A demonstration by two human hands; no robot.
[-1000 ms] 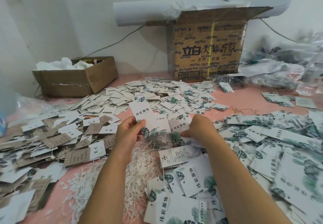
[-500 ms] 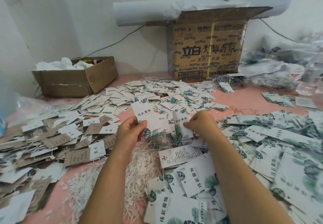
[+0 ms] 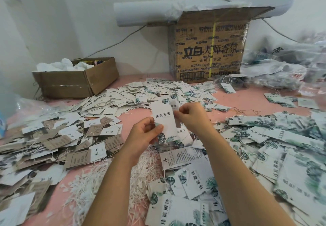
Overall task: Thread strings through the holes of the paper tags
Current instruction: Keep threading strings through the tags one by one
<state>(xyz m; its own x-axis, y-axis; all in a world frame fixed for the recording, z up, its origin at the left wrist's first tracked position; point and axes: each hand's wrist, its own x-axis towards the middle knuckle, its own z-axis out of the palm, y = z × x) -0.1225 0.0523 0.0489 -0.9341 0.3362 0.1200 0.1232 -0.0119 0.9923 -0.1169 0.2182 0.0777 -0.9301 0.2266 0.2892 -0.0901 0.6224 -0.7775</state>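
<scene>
My left hand [image 3: 143,135] pinches the lower part of a tall white paper tag [image 3: 163,118] with black characters and green leaf print, held upright over the pink table. My right hand [image 3: 191,118] pinches a second, smaller tag [image 3: 173,105] just behind the first one's right edge. The two hands are almost touching. A heap of white strings [image 3: 98,185] lies on the table under my left forearm. I cannot make out a string in either hand.
Piles of tags cover the pink table [image 3: 247,100]: brown and white ones [image 3: 53,146] left, leaf-print ones [image 3: 282,146] right, more [image 3: 141,93] behind. A low open carton [image 3: 75,83] stands back left, a tall printed carton [image 3: 208,49] at the wall, plastic bags [image 3: 282,67] back right.
My right hand lifted the small tag off the pile and brought it up against the tag in my left hand. Both hands rose and closed together.
</scene>
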